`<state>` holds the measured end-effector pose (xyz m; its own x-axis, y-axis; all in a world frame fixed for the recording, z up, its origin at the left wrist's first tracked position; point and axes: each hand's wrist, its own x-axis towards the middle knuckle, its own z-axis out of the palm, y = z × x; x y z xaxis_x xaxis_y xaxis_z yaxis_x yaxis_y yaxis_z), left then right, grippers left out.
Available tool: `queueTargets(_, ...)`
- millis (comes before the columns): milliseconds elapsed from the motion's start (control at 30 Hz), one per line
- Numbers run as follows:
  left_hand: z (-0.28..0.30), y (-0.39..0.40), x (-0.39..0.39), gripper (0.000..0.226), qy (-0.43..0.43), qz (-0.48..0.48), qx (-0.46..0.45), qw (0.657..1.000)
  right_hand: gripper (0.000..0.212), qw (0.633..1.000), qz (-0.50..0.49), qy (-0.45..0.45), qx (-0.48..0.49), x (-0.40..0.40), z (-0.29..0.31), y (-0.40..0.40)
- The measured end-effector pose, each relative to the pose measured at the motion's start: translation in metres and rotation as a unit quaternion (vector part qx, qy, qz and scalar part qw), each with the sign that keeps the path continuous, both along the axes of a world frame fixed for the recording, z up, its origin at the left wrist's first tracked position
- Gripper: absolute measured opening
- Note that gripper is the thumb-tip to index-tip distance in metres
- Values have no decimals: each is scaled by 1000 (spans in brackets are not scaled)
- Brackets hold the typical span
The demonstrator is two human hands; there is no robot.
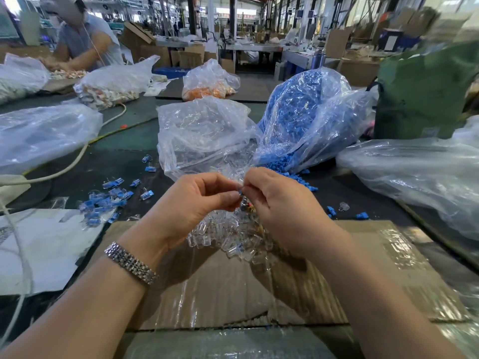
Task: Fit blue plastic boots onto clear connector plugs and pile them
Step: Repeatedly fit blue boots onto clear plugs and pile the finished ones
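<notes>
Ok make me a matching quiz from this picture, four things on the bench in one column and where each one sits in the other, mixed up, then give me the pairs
Things
1. bag of blue boots
2. pile of finished plugs
3. bag of orange parts
4. loose clear plugs

Places
A. on the cardboard, just under both hands
B. far side of the bench, behind the clear bag
C. left of the left hand, on the dark mat
D. ahead of the right hand, spilling boots onto the mat

Pairs: 1-D, 2-C, 3-B, 4-A
</notes>
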<state>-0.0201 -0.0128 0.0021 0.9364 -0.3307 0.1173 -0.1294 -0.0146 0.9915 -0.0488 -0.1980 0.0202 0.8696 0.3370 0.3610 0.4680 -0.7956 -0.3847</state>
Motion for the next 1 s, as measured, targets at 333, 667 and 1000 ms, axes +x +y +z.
queueTargets(333, -2, -2, 0, 16, -44, 36, 21, 998, 16, 903, -10, 245, 352, 7, 3, -6)
queueTargets(667, 7, -1, -6, 21, 69, -12, -103, 992, 2, 983, 71, -62, 160, 6, -2, -10)
queueTargets(1000, 15, -6, -17, 28, -90, 62, 1, 994, 8, 986, 5, -26, 165, 2, -5, 5)
